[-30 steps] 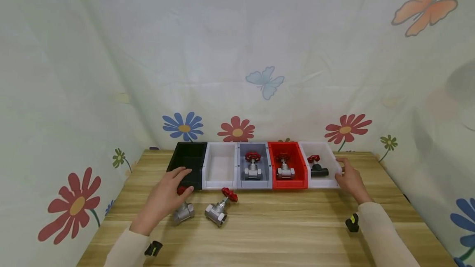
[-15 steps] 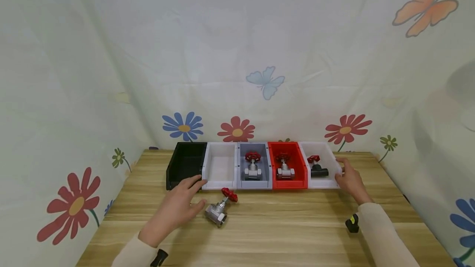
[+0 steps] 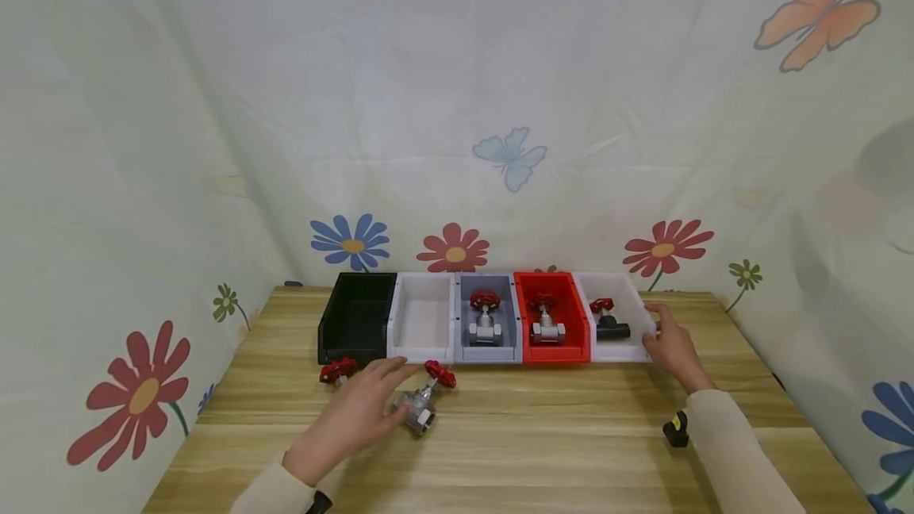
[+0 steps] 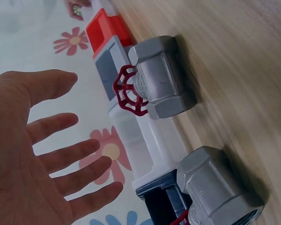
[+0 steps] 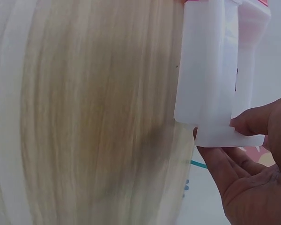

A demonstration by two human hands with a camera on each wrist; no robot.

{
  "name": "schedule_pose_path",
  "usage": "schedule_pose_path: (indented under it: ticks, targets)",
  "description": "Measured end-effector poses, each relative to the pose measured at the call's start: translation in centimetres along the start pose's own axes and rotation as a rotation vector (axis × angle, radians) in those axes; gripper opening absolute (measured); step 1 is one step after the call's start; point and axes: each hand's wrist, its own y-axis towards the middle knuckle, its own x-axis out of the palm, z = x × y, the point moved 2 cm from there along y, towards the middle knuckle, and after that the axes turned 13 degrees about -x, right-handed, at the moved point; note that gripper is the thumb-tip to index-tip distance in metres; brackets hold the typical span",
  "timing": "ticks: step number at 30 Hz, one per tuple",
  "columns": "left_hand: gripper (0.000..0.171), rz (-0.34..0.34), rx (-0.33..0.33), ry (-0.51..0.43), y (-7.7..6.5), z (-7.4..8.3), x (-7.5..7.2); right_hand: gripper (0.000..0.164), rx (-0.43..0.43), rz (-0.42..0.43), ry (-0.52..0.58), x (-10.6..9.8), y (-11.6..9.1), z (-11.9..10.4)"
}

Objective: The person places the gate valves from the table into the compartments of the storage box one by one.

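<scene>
My left hand (image 3: 357, 411) hovers with fingers spread beside a metal gate valve (image 3: 423, 412) with a red handwheel, overlapping it slightly in the head view. In the left wrist view the palm faces that gate valve (image 4: 161, 77), with a gap between them. A second gate valve (image 3: 338, 370) is mostly hidden behind the hand in the head view; its metal body (image 4: 218, 185) shows in the left wrist view. My right hand (image 3: 673, 347) pinches the side wall of the rightmost white bin (image 5: 196, 65), thumb inside and fingers outside.
Along the back of the wooden table (image 3: 543, 443) runs a row of bins: black (image 3: 355, 320), white (image 3: 423, 320), grey (image 3: 489, 354), red (image 3: 557, 354) and white. The grey and red bins each hold a metal valve; the rightmost holds a dark valve (image 3: 612, 329). A printed curtain hangs behind.
My left hand has moved right, from over the left gate valve to beside the right one. The left valve's handwheel shows again. The right hand keeps its grip on the bin.
</scene>
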Motion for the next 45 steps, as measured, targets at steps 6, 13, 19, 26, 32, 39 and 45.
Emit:
schedule_pose_path:
  ticks: [6, 13, 19, 26, 32, 39, 45]
  targets:
    - [0.055, 0.03, 0.047, 0.008, -0.1, 0.0, 0.8, 0.054, 0.006, -0.03, -0.06, 0.0, 0.3, -0.1]
    - [0.055, 0.046, 0.084, 0.008, -0.2, 0.0, 1.2, 0.054, 0.006, -0.061, -0.101, 0.0, 0.2, 0.0]
    - [0.055, 0.033, 0.081, -0.001, -0.3, 0.1, 1.4, 0.057, 0.001, -0.059, -0.116, 0.1, 0.1, -0.1]
    - [0.058, -0.023, 0.041, -0.013, -0.2, 0.5, 1.6, 0.053, -0.03, -0.033, -0.146, 0.0, -0.1, -0.2]
    - [0.059, -0.03, 0.052, -0.025, -0.2, 0.7, 2.1, 0.053, -0.026, -0.025, -0.14, 0.1, -0.3, -0.3]
    - [0.058, -0.033, 0.082, -0.024, -0.4, 1.0, 2.6, 0.053, -0.002, -0.04, -0.142, 0.1, -0.5, -0.3]
    - [0.06, -0.037, 0.086, -0.025, -0.4, 1.2, 2.8, 0.053, -0.022, -0.025, -0.138, 0.1, -0.2, -0.4]
